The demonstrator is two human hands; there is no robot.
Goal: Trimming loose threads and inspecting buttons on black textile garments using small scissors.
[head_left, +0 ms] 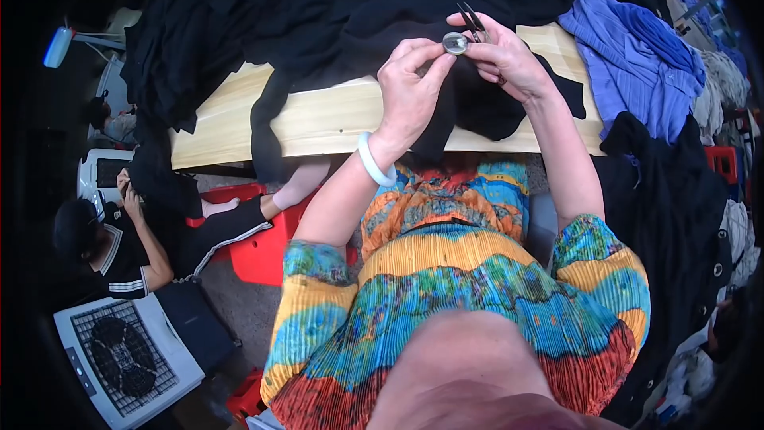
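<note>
My left hand (410, 84), with a pale bangle (376, 161) on its wrist, pinches the rim of a round, shiny button (455, 43) between thumb and fingertips. From the other side, my right hand (509, 56) meets the same button with its thumb and finger. Small dark thread snips (473, 24) sit within the right hand's fingers, their two thin points sticking up and apart. Both hands are raised over the near edge of the table. Black cloth (374, 16) lies spread behind and below them; whether a piece of it joins the button I cannot tell.
The light wooden table (334, 119) carries heaped black garments. Blue-violet clothing (637, 56) lies on its right end, with black garments (668, 215) hanging beside it. At left, another person (119, 247) sits near red stools (267, 251) and a white fan unit (127, 358).
</note>
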